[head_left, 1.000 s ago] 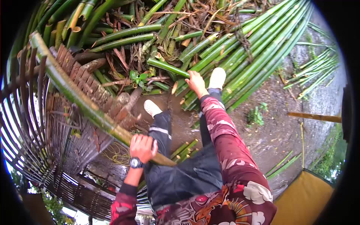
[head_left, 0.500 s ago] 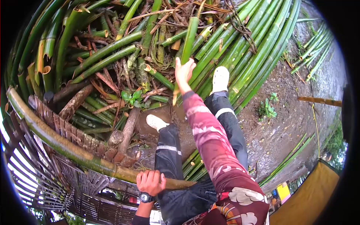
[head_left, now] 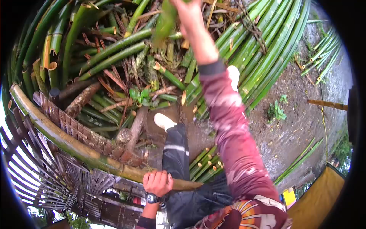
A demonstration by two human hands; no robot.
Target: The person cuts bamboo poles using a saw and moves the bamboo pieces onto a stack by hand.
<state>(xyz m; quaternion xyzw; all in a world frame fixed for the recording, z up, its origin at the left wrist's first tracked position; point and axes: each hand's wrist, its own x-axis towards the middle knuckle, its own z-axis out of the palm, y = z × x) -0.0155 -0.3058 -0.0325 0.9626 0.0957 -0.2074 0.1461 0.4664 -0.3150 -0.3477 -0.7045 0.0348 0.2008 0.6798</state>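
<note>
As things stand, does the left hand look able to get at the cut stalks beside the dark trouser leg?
Probably not directly: the left hand is on the pole, and the trouser leg seems to lie between it and the stalks.

No text, label, brand, number or sign to be read. Strapped at the wrist behind the left hand (head_left: 158,183), near, a dark watch (head_left: 151,197) with a round face, too small for making out digits or a maker's name. On the front of the maroon patterned shirt (head_left: 246,217), near, a print of orange rays and pale shapes, without a legible word. At the near right, beside the ochre sheet (head_left: 318,194), a small bright yellow panel (head_left: 289,196), too small for reading any marking.
</note>
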